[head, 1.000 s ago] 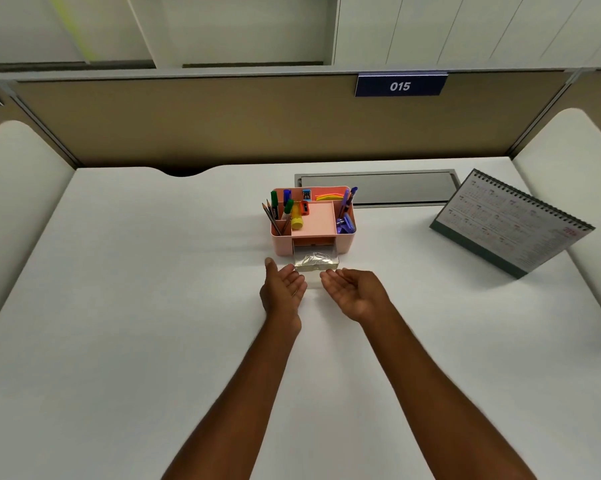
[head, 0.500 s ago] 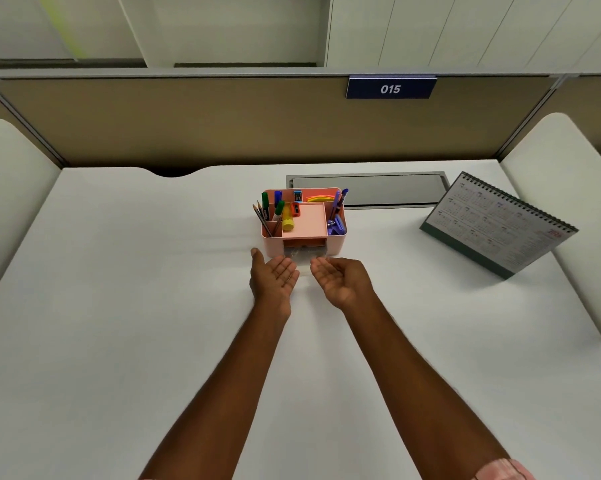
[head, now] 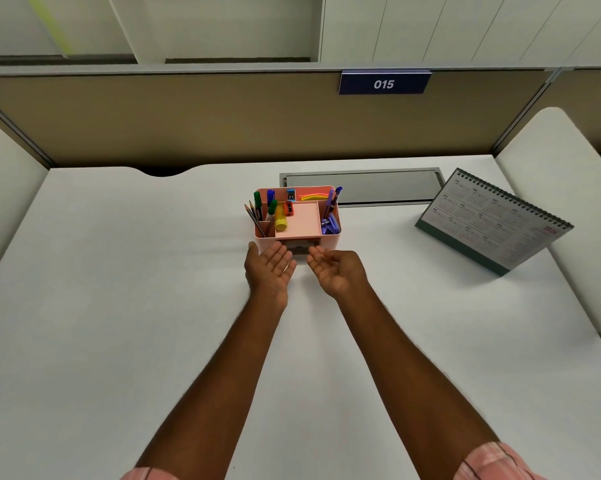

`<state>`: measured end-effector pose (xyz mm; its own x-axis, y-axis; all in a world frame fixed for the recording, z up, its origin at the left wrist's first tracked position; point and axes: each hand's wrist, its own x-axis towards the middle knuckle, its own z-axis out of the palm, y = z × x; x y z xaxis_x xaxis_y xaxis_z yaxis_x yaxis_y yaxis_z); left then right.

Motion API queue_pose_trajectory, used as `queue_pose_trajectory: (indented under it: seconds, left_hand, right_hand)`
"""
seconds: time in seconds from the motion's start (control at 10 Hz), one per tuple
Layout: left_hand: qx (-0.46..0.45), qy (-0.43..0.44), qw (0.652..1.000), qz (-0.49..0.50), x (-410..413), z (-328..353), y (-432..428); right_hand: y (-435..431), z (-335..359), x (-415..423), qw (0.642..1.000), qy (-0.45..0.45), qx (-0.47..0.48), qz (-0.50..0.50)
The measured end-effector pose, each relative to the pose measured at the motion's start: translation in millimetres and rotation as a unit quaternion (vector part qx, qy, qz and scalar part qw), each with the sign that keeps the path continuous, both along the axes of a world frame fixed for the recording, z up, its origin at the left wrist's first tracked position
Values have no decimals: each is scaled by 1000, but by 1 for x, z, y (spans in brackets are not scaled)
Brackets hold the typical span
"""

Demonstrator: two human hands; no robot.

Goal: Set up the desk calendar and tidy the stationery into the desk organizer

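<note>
Facing upward, both palms lie at frame centre, low over the white desk [head: 119, 289]. Left hand [head: 269, 270]: fingers straight, slightly spread, holding nothing; tips at the front wall of the pink plastic desk organizer [head: 331, 238], contact cannot be told. Right hand [head: 337, 273]: fingers loosely curled, holding nothing, just beside the left hand, tips near the organizer's front

Organizer just above the hands in the frame. Contents:
- left compartments: green markers [head: 257, 201], pencils [head: 255, 220], yellow highlighter [head: 281, 222]
- back row: orange sharpener [head: 288, 208], yellow sticky notes [head: 314, 196]
- right compartment: purple pens [head: 331, 201], purple clips [head: 330, 225]

Spiral-bound desk calendar with green base [head: 493, 220] stands propped at right of frame, well apart from the organizer. Grey metal cable hatch [head: 361, 185] behind the organizer. Blue plaque marked 015 [head: 384, 84] on the beige partition, upper centre
</note>
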<state>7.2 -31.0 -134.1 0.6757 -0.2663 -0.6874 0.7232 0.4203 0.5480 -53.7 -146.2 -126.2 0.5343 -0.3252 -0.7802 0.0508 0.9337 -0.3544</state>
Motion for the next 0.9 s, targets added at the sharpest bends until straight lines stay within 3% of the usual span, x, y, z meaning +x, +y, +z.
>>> queue_pose_trajectory:
  seconds: [0.4,0.6,0.8,0.9]
  left_hand:
    - [14,9,1000,21,1,12,-2]
    - [-62,54,996,37,-13,28,-1]
    - [-114,19,993,18,-26,65,-12]
    - [-116,-17,993,-4,-29,86,-12]
  right_hand:
    - [-4,3,-1,1000,7,-1,12]
    - [-1,14,-18,1000,0,19,17]
    - [1,52,-30,998,-64,21,4]
    - [-10,75,-36,997,-70,-26,30]
